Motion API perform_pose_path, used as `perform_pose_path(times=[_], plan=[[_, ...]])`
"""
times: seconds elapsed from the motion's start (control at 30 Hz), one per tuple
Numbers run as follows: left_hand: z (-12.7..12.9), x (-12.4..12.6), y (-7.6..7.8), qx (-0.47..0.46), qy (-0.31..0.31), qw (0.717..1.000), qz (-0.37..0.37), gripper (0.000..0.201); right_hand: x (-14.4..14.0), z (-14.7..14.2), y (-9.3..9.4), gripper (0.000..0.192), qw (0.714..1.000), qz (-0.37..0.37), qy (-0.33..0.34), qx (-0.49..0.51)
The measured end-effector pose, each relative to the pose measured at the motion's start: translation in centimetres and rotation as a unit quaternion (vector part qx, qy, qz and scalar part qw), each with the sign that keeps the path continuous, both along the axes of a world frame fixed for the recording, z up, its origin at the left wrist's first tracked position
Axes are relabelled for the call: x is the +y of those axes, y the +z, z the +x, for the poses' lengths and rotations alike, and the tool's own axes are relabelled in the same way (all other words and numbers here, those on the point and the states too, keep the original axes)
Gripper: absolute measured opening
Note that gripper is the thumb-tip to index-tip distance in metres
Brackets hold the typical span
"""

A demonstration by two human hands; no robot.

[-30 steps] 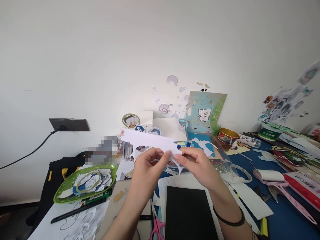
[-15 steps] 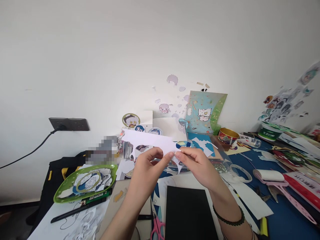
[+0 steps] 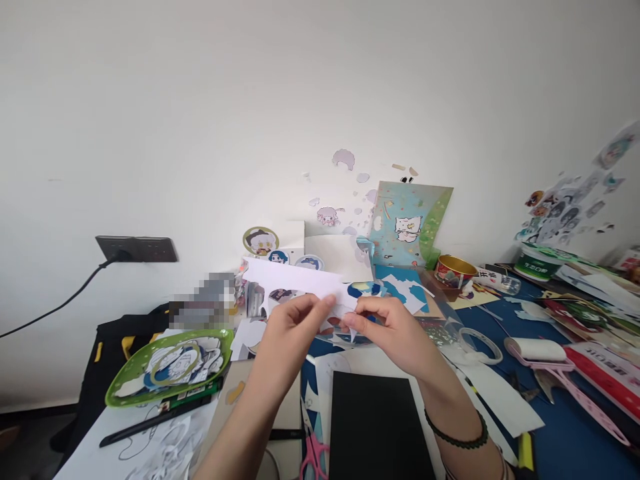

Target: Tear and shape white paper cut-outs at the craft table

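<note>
In the head view a white sheet of paper [image 3: 295, 275] with ragged cut-out edges is held up above the middle of the table. My left hand [image 3: 295, 327] is closed on it, thumb on top near its lower right part. My right hand [image 3: 383, 325] pinches the same paper at its right end, where a small pointed strip hangs below the fingers. Beneath my hands lies a black rectangular sheet [image 3: 380, 427]. Pink-handled scissors [image 3: 313, 453] rest beside it, to the left.
At left stands a green tray [image 3: 120, 380] of paper cut-outs, with a black pen-like tool [image 3: 135, 427] below. To the right are a tape roll [image 3: 480, 343], a pink lint roller [image 3: 575, 373] and a gold-rimmed bowl [image 3: 455, 270]. A picture board [image 3: 415, 220] leans on the wall.
My left thumb has shifted up and left along the paper, away from my right thumb. My right fingers have moved slightly at the paper's end. Both hands still hold it.
</note>
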State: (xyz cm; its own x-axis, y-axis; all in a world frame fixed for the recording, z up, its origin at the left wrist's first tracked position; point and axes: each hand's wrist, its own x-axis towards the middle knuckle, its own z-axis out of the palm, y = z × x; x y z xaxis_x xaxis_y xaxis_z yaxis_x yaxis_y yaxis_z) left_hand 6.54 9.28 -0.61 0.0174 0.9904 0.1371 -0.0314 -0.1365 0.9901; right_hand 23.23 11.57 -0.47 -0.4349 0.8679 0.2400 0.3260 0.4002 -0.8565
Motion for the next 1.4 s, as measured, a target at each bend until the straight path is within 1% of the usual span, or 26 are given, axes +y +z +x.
perform_pose_path(times=[0.07,0.17,0.27,0.4,0.53,0.7,0.83,0.93,1.1,1.23,1.3,1.4], plan=[[0.0,0.0,0.0,0.011,-0.004,1.000,-0.002,0.029,0.0,0.1,0.0,0.033,1.000,-0.007,0.012,0.004],[0.0,-0.2,0.2,0.010,0.003,1.000,-0.002,0.029,-0.1,0.4,0.1,0.042,0.998,-0.044,0.024,0.040],[0.0,-0.2,0.2,0.013,0.016,1.000,0.000,0.029,-0.1,0.6,0.2,0.040,0.996,-0.062,0.019,0.065],[-0.1,0.0,0.1,0.010,0.006,1.000,-0.007,0.029,0.1,0.3,0.1,0.032,0.999,-0.020,0.030,0.027],[-0.1,0.1,-0.1,-0.017,-0.010,1.000,-0.004,0.032,0.3,0.1,0.0,0.029,1.000,0.012,0.020,0.009],[-0.1,0.2,-0.4,-0.021,0.001,1.000,-0.013,0.025,0.4,0.2,-0.2,0.032,1.000,0.003,0.017,0.025],[-0.1,0.4,-0.5,-0.034,0.002,0.999,-0.008,0.028,0.4,0.1,-0.2,0.037,0.999,-0.016,0.025,0.038],[-0.2,0.4,-0.6,-0.041,-0.006,0.999,-0.006,0.029,0.3,0.0,-0.1,0.037,0.998,-0.031,0.036,0.052],[-0.2,0.2,-0.4,-0.004,-0.001,1.000,0.007,0.029,0.2,-0.2,-0.2,0.030,1.000,0.002,-0.004,0.022],[-0.3,0.0,0.0,0.034,-0.011,0.999,0.033,0.025,0.3,-0.1,-0.3,0.030,1.000,0.007,0.002,0.021],[-0.5,0.0,0.1,0.074,0.010,0.996,0.049,0.026,0.4,-0.3,-0.4,0.031,1.000,0.001,-0.001,0.025],[-0.6,0.2,0.1,0.114,0.068,0.989,0.065,0.025,0.3,-0.8,-0.7,0.031,0.999,0.010,-0.013,0.041]])
